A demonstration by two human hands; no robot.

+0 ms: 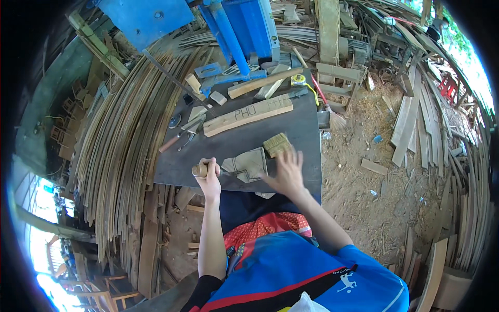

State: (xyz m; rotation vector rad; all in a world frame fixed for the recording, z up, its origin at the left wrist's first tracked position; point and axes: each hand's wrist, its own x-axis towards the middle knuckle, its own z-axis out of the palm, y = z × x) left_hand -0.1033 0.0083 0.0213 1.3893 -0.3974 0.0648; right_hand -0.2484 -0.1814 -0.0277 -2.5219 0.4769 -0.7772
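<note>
Evidently, a round wooden tool handle (pixel 200 170) is clenched in the left hand (pixel 209 179) beside a flat grey carved wooden panel (pixel 245 165) on the dark workbench (pixel 249 136), which is steadied near a straw-coloured brush (pixel 276 144) by the open, spread right hand (pixel 285 174).

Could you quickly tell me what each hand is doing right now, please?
Left hand: closed around a wooden tool handle.
Right hand: open, fingers spread beside the brush.

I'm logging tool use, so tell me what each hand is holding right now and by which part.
The left hand grips a wooden-handled tool by its handle. The right hand holds nothing; it rests by the brush.
</note>
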